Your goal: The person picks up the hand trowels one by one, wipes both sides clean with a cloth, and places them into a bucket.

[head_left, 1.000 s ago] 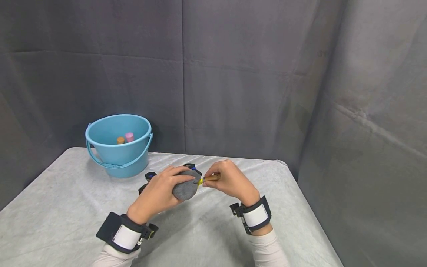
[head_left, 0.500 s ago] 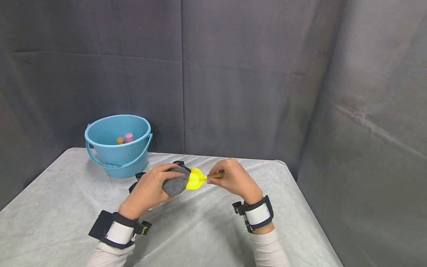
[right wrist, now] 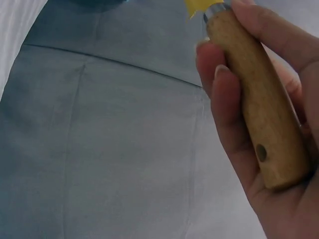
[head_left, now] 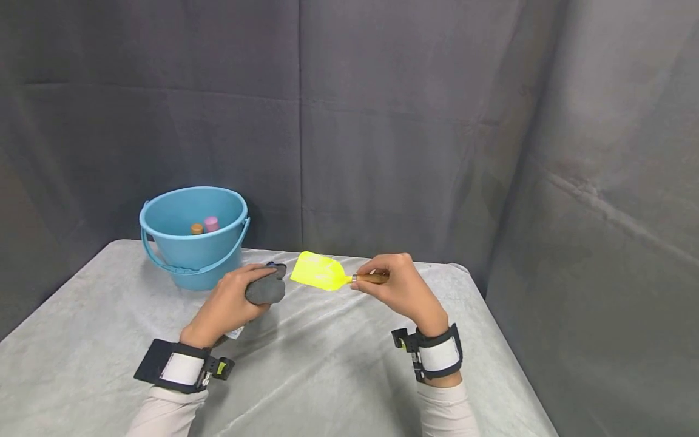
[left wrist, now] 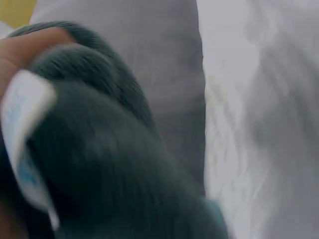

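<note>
My left hand (head_left: 233,301) grips a grey plush toy (head_left: 265,290) above the table's left half. In the left wrist view the toy's fuzzy fabric (left wrist: 109,144) is blurred and fills much of the frame, with a white label (left wrist: 27,124) hanging from it. Most of the toy's far side is hidden behind the hand. My right hand (head_left: 405,289) holds a small hand shovel by its wooden handle (right wrist: 259,99), fingers curled round it. The shovel's bright yellow blade (head_left: 319,271) points left toward the toy, with a gap between them.
A light blue bucket (head_left: 191,258) with its handle down stands at the back left of the white-covered table (head_left: 317,376). An orange piece (head_left: 197,229) and a pink piece (head_left: 211,224) show inside it. Grey curtains (head_left: 382,133) hang behind and at the sides.
The hands have moved apart, the toy going left and the shovel right and up. The yellow blade, earlier mostly hidden at the toy, is now fully in sight.
</note>
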### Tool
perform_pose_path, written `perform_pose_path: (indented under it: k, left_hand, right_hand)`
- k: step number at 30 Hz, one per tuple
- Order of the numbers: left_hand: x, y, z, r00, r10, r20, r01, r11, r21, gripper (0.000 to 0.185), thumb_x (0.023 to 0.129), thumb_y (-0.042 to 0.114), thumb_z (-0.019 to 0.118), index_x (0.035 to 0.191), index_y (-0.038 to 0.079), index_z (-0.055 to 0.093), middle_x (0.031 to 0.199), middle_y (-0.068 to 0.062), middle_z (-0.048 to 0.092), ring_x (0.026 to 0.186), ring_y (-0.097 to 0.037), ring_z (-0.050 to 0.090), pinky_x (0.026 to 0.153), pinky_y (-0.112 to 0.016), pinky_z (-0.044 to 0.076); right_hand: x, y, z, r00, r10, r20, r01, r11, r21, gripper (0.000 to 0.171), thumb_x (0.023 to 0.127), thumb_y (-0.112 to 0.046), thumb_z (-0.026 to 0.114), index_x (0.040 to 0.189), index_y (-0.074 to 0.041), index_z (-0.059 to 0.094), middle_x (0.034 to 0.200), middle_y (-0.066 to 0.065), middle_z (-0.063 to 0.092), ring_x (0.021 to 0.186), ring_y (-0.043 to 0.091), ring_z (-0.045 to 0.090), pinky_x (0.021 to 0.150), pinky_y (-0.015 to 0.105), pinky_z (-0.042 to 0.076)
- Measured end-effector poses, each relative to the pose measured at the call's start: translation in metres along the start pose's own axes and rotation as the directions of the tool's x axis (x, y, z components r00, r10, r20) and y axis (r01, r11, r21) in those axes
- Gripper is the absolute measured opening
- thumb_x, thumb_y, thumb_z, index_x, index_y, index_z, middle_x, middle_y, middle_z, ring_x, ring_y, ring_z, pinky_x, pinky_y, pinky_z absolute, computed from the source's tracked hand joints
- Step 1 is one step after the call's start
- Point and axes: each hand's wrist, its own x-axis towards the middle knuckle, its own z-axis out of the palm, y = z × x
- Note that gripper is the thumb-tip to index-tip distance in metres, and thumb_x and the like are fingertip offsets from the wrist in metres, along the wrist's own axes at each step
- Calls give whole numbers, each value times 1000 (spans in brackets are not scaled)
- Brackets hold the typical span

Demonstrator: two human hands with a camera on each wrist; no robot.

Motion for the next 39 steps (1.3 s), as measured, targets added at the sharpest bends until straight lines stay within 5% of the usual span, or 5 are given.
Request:
perform_pose_path:
  k: [6,14,20,28,39]
  left_hand:
    - [3,7,16,981,-176,-83,144,943,-300,74,79,6,82,147,8,52,141,-19,59,125,-39,57,101,-57,44]
    - [10,29,44,888,-387,-247,132,730,-671,56,90,6,74,142,3,55,137,-15,59,124,-22,56,107,-36,42]
    - [10,44,61,821,-536,-195,188,576,-795,46,98,14,66,141,3,53,131,-8,58,118,-13,57,100,-23,47]
    - [10,57,78,847,-526,-80,186,434,-882,51,103,20,56,149,7,39,136,-4,48,123,-13,51,102,-20,44]
    - [8,60,83,791,-611,29,280,319,-906,57,103,29,54,151,7,35,136,-6,46,118,-9,52,96,-18,46]
  right_hand:
    - [0,1,1,999,7,-35,-7,1000,-5,13,84,-6,83,97,-6,80,92,0,76,78,6,72,70,26,60]
    - [6,-1,17,990,-64,-129,57,997,-59,12,89,-12,79,100,-7,79,93,2,75,77,7,67,68,24,59]
    - [10,-5,32,981,-104,-161,93,993,-76,15,92,-15,76,105,-8,78,94,1,73,80,7,67,69,22,59]
    - [13,-8,46,985,-121,-122,114,992,-62,14,92,-12,76,104,-6,78,96,2,72,87,10,69,75,19,58]
    - [13,-7,51,997,-75,-27,74,996,-54,21,90,-13,78,108,-3,79,97,5,73,87,11,69,74,18,58]
